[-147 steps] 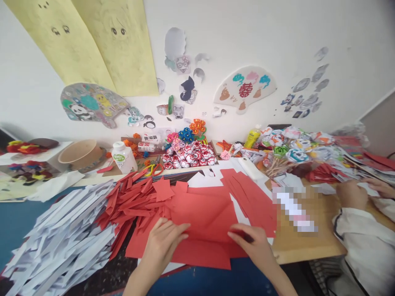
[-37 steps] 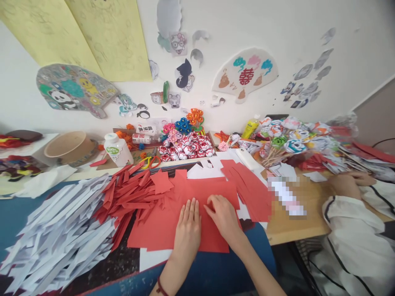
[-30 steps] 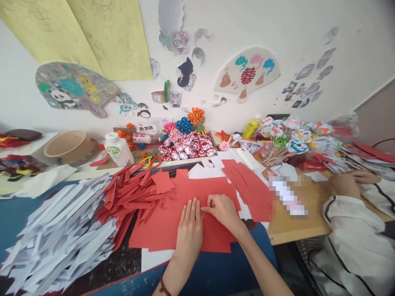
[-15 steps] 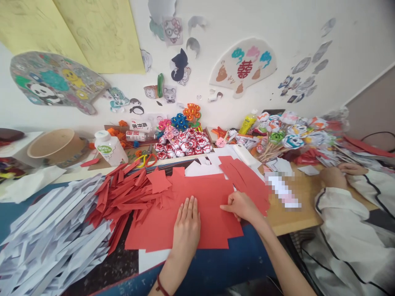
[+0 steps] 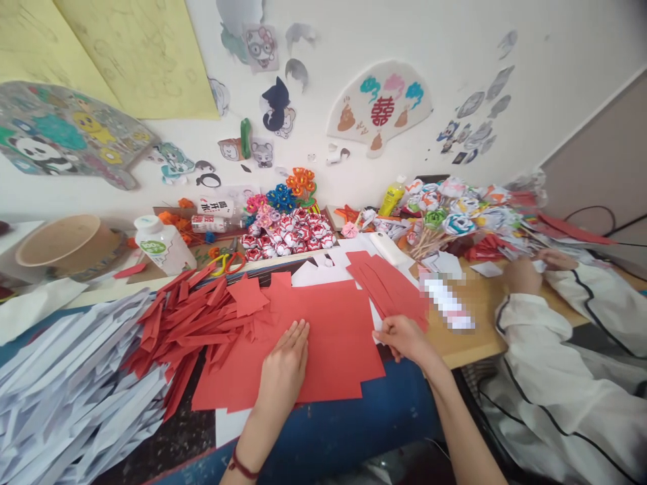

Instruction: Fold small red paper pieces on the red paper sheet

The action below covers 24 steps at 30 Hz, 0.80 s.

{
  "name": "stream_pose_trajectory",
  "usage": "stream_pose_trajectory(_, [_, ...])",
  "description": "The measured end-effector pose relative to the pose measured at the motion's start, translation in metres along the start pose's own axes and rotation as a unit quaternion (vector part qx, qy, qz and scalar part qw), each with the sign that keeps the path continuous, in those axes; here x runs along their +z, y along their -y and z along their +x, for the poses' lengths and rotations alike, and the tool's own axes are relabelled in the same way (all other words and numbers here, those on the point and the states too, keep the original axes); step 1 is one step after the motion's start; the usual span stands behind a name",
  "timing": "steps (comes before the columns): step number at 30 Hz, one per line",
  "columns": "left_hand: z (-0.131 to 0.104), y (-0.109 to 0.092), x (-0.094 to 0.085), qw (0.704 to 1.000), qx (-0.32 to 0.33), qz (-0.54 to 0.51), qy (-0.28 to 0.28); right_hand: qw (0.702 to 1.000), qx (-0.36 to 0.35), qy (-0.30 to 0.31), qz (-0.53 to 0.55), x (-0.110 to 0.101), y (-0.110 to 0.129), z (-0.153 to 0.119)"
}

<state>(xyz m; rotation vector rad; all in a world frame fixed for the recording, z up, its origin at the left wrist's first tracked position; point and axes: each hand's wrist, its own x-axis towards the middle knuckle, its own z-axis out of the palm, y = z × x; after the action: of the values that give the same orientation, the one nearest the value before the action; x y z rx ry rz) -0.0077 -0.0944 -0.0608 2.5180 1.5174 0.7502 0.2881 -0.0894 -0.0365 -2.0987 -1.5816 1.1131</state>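
Large red paper sheets (image 5: 333, 337) lie overlapping at the middle of the table. My left hand (image 5: 284, 360) rests flat on them with its fingers stretched out close together. At the sheets' right edge is my right hand (image 5: 402, 339), its fingers curled and thumb against the index finger; whatever may be between them is too small to make out. Cut red pieces (image 5: 387, 283) lie just beyond that hand. Folded red strips (image 5: 197, 313) are heaped left of the sheets, beside a bigger pile of white folded strips (image 5: 75, 384).
Behind are scissors (image 5: 227, 263), a white bottle (image 5: 164, 244), red-and-white paper flowers (image 5: 290, 232) and a bowl (image 5: 68, 244). Paper flowers on sticks (image 5: 455, 209) lie at the back right. A person's hands (image 5: 523, 275) and white sleeves are at the right.
The view has shifted to the right. My right hand has moved from over the red sheets to their right edge. My left hand has slid slightly left on the paper.
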Motion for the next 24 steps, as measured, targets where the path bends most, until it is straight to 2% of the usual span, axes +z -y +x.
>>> stream_pose_trajectory(4, [0.003, 0.011, -0.009, 0.999, -0.004, -0.05, 0.015, 1.0, -0.01, 0.014, -0.002, -0.004, 0.004, -0.004])
stream_pose_trajectory(6, [0.005, 0.012, -0.012, 1.0, 0.019, -0.024, 0.006, 1.0, -0.019, 0.007, -0.016, -0.005, 0.008, -0.007])
stream_pose_trajectory(9, [0.012, 0.004, -0.01, 0.994, 0.084, 0.076, -0.009, 0.998, -0.036, -0.023, -0.045, -0.003, 0.01, -0.014])
stream_pose_trajectory(14, [0.025, -0.005, -0.002, 0.958, 0.187, 0.212, 0.042, 0.993, -0.082, -0.067, -0.045, 0.004, 0.002, -0.021])
stream_pose_trajectory(17, [0.028, 0.001, -0.001, 0.935, 0.262, 0.233, 0.046, 0.988, -0.093, -0.124, -0.015, 0.007, -0.007, -0.02])
stream_pose_trajectory(19, [0.029, 0.003, -0.004, 0.937, 0.28, 0.208, 0.018, 0.98, -0.089, -0.177, 0.037, 0.008, -0.011, -0.017])
stream_pose_trajectory(21, [0.03, 0.0, -0.012, 0.962, 0.233, 0.139, -0.026, 0.967, -0.091, -0.211, 0.113, 0.01, -0.012, -0.014])
stream_pose_trajectory(23, [0.032, -0.009, -0.024, 0.99, 0.114, 0.024, -0.074, 0.949, -0.106, -0.226, 0.192, 0.011, -0.006, -0.011])
stream_pose_trajectory(24, [0.033, -0.014, -0.03, 0.994, 0.032, -0.05, -0.096, 0.941, -0.12, -0.222, 0.225, 0.011, 0.0, -0.01])
